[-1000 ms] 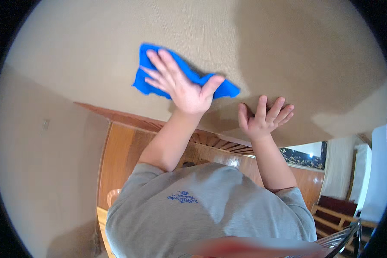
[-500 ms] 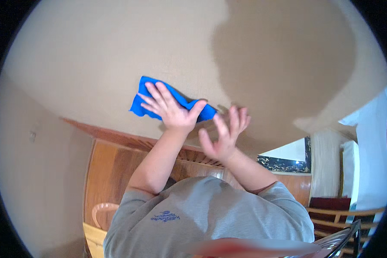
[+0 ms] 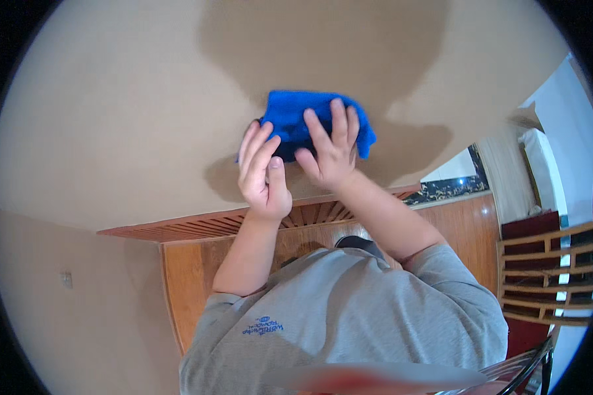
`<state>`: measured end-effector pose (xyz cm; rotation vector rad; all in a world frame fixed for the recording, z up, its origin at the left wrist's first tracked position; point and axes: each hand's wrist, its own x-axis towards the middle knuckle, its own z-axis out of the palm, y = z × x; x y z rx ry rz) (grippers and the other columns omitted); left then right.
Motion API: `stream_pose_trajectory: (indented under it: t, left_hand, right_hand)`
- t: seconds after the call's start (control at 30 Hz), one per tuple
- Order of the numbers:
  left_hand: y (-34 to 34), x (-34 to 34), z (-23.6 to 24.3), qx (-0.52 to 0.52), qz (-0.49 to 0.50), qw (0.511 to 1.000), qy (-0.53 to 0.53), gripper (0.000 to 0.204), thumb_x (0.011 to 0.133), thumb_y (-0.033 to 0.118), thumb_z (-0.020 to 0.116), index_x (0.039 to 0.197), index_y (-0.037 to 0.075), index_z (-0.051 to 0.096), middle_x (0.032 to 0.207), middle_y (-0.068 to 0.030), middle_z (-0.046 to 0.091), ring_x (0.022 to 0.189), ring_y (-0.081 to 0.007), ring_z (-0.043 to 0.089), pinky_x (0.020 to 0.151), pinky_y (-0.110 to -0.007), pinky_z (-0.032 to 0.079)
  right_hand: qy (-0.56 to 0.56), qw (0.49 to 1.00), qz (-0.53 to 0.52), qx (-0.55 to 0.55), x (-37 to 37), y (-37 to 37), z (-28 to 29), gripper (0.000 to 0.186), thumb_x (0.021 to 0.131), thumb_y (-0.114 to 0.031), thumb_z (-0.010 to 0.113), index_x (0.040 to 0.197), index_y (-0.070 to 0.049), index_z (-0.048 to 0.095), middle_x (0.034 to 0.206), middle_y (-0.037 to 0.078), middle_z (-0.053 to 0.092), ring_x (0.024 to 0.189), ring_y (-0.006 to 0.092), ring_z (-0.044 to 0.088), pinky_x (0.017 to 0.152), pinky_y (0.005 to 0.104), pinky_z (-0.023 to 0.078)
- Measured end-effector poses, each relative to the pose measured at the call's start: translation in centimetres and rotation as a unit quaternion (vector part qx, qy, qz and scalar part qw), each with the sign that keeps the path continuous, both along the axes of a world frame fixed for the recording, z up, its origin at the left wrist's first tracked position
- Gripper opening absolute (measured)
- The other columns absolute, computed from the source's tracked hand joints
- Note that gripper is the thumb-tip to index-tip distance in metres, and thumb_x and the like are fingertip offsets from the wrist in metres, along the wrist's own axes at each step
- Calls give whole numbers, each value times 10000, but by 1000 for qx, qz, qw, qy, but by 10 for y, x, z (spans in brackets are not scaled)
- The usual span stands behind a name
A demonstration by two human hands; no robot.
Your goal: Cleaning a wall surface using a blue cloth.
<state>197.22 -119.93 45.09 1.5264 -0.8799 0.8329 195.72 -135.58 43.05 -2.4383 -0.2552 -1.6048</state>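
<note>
Head view, beige wall, blue cloth, wooden trim

the middle of the blue cloth is hidden under the right hand and the left hand's fingertips. a blurry reddish smear along the bottom edge is impossible to make out. the wooden chair is cut off at the right rim.
</note>
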Motion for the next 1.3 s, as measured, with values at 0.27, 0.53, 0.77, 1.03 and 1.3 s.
stream_pose_trajectory:
  t: [0.27, 0.53, 0.77, 1.03, 1.3]
  left_hand:
    - [4, 75, 36, 146, 389, 902, -115, 596, 919, 414, 484, 1445, 152, 388, 1555, -218, 143, 1427, -461, -39, 1101, -577, -90]
    - [-11, 72, 69, 141, 381, 902, -147, 589, 951, 460, 416, 1438, 130, 394, 1553, -211, 153, 1431, -447, -30, 1104, -563, -104]
    - [0, 77, 47, 149, 382, 899, -153, 588, 969, 443, 396, 1454, 113, 357, 1556, -214, 133, 1435, -436, -47, 1103, -555, -116]
    - [-25, 99, 24, 148, 362, 910, -139, 581, 991, 408, 334, 1490, 114, 282, 1562, -212, 89, 1429, -448, -68, 1102, -558, -117]
    - [-20, 132, 1, 159, 381, 904, -110, 622, 990, 434, 332, 1496, 82, 245, 1572, -199, 2, 1434, -422, -92, 1104, -548, -113]
  right_hand:
    - [-87, 986, -145, -8, 30, -13, 71, 650, 731, -636, 649, 1257, -260, 588, 1501, 227, 266, 1389, 512, 96, 1048, 683, -34]
    - [12, 985, -142, -96, 6, -30, -9, 575, 712, -670, 610, 1110, -256, 656, 1500, 245, 253, 1387, 539, 48, 1013, 728, -26]
    - [-48, 984, -171, 30, 28, -7, 104, 718, 725, -654, 609, 1231, -144, 597, 1477, 253, 305, 1371, 553, 124, 1017, 721, -10]
    - [33, 986, -157, -55, 33, -21, -60, 641, 726, -674, 591, 1217, -262, 611, 1467, 135, 363, 1400, 482, 111, 1007, 724, 33]
    - [-11, 983, -182, 22, 75, -27, 18, 688, 810, -710, 439, 1168, -158, 639, 1476, 258, 308, 1383, 529, 119, 1053, 669, 13]
